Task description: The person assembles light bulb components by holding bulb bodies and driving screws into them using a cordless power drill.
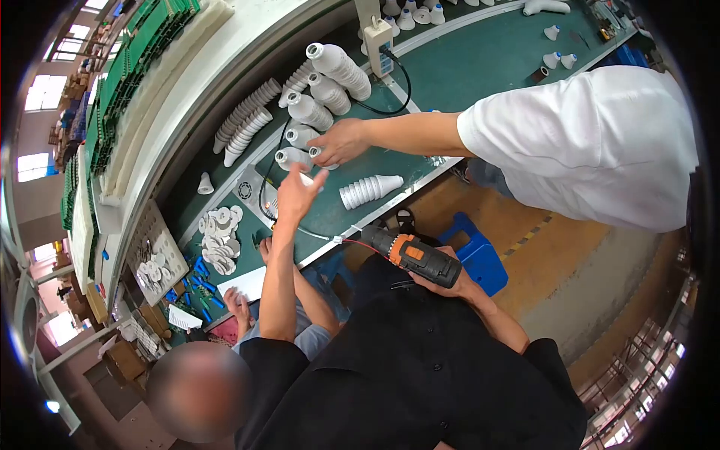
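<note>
My right hand (450, 276) is wrapped round a black and orange cordless drill (420, 259), held in front of my body with its nose pointing left. Over the bench, my left hand (297, 196) is bent round a small white plastic piece (310, 181), mostly hidden by the fingers and thumb. Close by stand stacks of white cone-shaped housings (309, 111). A co-worker's hand (343, 141) touches the near end of these stacks. Another stack of white ribbed housings (370, 191) lies on its side near the bench edge.
White discs (219, 236) and blue and green parts (199, 289) lie on the green bench (450, 64). A seated person's hand (238, 306) is at its edge. Black cable runs from a power socket (379, 46). A blue stool (480, 259) stands below.
</note>
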The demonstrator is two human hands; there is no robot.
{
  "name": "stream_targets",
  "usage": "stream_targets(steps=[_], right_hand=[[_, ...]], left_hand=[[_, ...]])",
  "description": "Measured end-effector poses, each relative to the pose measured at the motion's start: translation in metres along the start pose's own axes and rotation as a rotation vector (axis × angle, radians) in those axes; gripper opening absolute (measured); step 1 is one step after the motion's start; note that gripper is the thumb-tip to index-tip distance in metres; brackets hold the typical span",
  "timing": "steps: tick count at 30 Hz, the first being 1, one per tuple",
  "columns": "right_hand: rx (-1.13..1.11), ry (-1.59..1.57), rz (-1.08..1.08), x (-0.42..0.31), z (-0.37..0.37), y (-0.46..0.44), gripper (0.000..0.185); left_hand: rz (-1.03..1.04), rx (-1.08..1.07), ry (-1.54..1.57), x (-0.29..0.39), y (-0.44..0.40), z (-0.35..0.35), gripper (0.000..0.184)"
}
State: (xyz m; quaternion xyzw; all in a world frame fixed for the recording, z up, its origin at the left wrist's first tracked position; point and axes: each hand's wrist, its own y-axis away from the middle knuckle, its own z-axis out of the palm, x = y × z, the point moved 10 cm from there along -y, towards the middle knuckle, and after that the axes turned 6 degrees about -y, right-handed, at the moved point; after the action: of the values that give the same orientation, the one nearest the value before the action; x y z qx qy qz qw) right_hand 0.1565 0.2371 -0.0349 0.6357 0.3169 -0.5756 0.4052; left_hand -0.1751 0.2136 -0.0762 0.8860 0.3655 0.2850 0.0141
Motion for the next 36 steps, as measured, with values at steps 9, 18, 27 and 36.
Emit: stream_targets(steps=[9,18,27,36], right_hand=[[0.086,0.128,0.033,0.01,0.015,0.014,0.017],[0.282,0.31,-0.088,0.003,0.016,0.026,0.017],[0.561,-0.408,0.43,0.112,0.007,0.061,0.019],[0.707,-0.431,0.318,0.107,-0.019,0.072,0.017]], left_hand=[[0.232,-0.115,-0.527,-0.032,-0.021,0.108,0.062],[0.281,0.329,-0.149,-0.022,0.009,0.072,0.057],[-0.142,0.225,0.415,-0.046,0.08,0.152,0.096],[-0.089,0.25,0.611,-0.014,0.05,0.16,0.081]])
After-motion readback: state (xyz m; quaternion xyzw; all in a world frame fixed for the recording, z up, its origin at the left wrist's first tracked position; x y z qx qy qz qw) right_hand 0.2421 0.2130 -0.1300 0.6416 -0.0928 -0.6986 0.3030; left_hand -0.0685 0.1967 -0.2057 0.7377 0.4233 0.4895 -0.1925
